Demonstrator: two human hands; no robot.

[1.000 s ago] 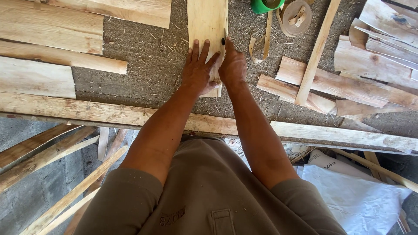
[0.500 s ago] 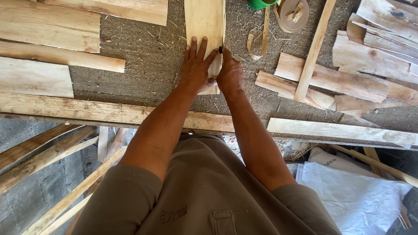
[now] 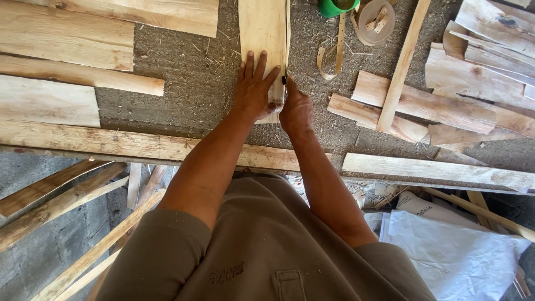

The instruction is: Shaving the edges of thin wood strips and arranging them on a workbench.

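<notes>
**Marking a line down the narrow board**

Nearest the camera, the person's torso leans over a long plank (image 3: pixel 139 146) that lies across the front of the sawdust-covered bench (image 3: pixel 189 78). Beyond it, the left hand (image 3: pixel 254 86) lies flat, fingers spread, on the near end of the pale narrow board (image 3: pixel 262 28), which runs straight away from the body. The right hand (image 3: pixel 295 108) is closed around a small dark tool (image 3: pixel 284 80), apparently a pencil, its tip at the board's right edge. This looks like the marking step; the next stroke calls for firm downward pressure from the flat palm so the board stays put. Farther off lie offcuts (image 3: pixel 412 103), a thin batten (image 3: pixel 402 61), a green cup (image 3: pixel 331 6) and a strap roll (image 3: pixel 376 21).
</notes>
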